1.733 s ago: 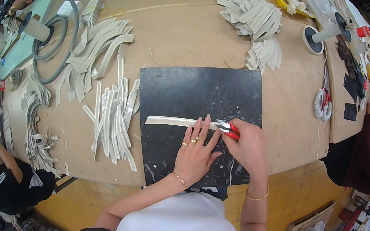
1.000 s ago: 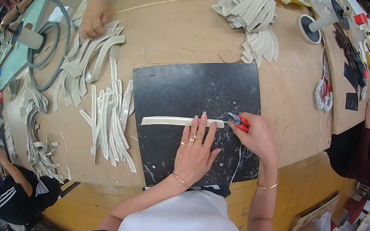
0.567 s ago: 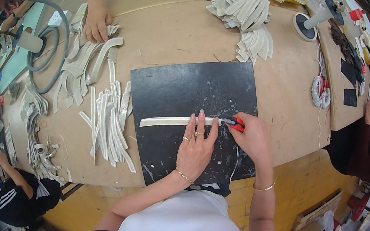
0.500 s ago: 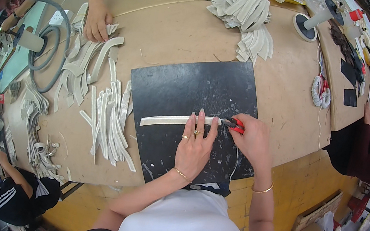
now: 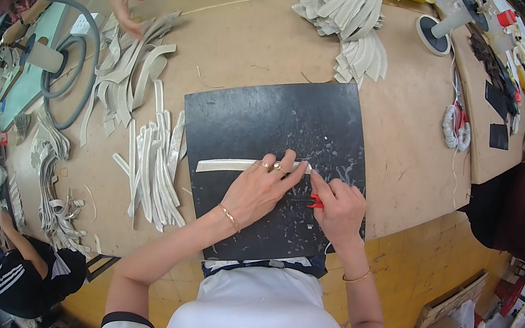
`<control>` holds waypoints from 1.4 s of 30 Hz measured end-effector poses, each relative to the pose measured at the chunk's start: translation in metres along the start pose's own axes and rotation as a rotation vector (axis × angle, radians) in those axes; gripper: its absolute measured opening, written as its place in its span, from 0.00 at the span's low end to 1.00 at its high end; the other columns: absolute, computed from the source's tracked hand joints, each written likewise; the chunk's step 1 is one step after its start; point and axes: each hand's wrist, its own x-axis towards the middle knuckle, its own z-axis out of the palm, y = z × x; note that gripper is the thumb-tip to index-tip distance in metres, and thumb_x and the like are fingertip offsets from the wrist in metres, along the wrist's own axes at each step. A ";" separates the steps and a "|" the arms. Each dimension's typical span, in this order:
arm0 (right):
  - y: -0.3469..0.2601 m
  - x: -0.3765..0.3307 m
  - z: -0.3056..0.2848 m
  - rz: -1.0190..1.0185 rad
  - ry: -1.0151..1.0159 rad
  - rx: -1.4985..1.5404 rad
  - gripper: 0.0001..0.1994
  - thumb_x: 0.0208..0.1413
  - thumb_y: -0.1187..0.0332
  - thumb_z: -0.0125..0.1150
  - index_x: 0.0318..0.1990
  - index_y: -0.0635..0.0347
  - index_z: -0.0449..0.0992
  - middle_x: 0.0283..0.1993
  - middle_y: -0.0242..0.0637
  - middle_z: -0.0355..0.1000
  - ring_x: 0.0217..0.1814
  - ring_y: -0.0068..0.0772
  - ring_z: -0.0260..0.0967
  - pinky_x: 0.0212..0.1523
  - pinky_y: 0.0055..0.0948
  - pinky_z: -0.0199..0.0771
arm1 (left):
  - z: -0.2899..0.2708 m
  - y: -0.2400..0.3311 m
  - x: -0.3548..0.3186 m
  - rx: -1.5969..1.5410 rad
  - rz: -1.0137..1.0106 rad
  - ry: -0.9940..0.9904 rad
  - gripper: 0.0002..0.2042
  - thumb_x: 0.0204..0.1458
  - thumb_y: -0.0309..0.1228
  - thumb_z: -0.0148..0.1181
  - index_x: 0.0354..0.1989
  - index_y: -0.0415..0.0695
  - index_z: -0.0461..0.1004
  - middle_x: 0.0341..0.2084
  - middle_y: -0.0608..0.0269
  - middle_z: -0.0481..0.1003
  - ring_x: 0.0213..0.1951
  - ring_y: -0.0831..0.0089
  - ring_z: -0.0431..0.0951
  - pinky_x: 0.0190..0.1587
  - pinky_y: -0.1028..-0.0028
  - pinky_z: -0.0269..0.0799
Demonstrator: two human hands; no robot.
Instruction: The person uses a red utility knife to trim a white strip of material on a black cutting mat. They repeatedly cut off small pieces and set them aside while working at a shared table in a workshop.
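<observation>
A narrow white strip (image 5: 224,164) lies nearly level across a black cutting mat (image 5: 264,113). My left hand (image 5: 260,190) bends over the strip's right part, its fingers closed on it close to the right end. At that end, the thumb and forefinger of my right hand (image 5: 341,212) touch the strip's tip. Tucked in the same right hand are small snips with red handles (image 5: 316,201). Their dark blades point left over the mat, apart from the strip. Much of the snips is hidden by my fingers.
Left of the mat lie a bundle of white strips (image 5: 155,171) and loose off-white pieces (image 5: 129,74). A co-worker's hand (image 5: 126,5) hovers above those pieces. More off-white pieces (image 5: 341,12) are heaped beyond the mat. Scissors (image 5: 458,123) with wrapped handles lie at the right.
My right hand has turned the snips away from the strip's end and brought finger and thumb onto it. My left fingers have bent. The co-worker's hand has lifted off the pieces.
</observation>
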 end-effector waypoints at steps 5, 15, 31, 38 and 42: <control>0.000 -0.003 -0.002 -0.052 -0.073 -0.080 0.20 0.45 0.74 0.62 0.49 0.54 0.81 0.24 0.27 0.60 0.25 0.24 0.64 0.27 0.27 0.58 | -0.004 0.001 0.002 0.035 0.013 -0.025 0.30 0.47 0.24 0.59 0.63 0.44 0.65 0.56 0.57 0.63 0.45 0.64 0.70 0.47 0.71 0.77; -0.010 0.008 -0.015 -0.110 -0.210 -0.232 0.17 0.49 0.72 0.58 0.49 0.60 0.80 0.25 0.27 0.63 0.27 0.23 0.66 0.28 0.26 0.62 | 0.004 -0.006 0.000 0.005 0.045 0.027 0.31 0.46 0.23 0.59 0.63 0.46 0.65 0.56 0.57 0.63 0.45 0.64 0.70 0.47 0.72 0.77; 0.014 0.006 -0.075 0.433 -0.672 0.316 0.26 0.52 0.69 0.63 0.61 0.55 0.73 0.23 0.43 0.71 0.24 0.39 0.71 0.31 0.37 0.71 | -0.012 0.003 -0.003 -0.138 -0.286 -0.101 0.30 0.50 0.19 0.55 0.65 0.51 0.63 0.55 0.43 0.65 0.44 0.51 0.79 0.38 0.64 0.81; 0.073 0.005 -0.121 0.582 -0.477 0.338 0.25 0.52 0.70 0.69 0.58 0.70 0.73 0.25 0.30 0.70 0.27 0.19 0.63 0.32 0.23 0.66 | -0.015 -0.023 0.018 -0.162 -0.517 -0.049 0.24 0.59 0.27 0.54 0.65 0.47 0.62 0.41 0.39 0.74 0.36 0.47 0.81 0.36 0.57 0.79; 0.076 0.034 -0.111 0.405 -0.232 0.006 0.21 0.52 0.62 0.70 0.51 0.64 0.78 0.38 0.42 0.75 0.36 0.38 0.75 0.42 0.32 0.74 | -0.022 -0.058 0.026 -0.274 -0.584 0.110 0.22 0.59 0.36 0.57 0.60 0.40 0.66 0.36 0.40 0.76 0.35 0.42 0.79 0.37 0.51 0.76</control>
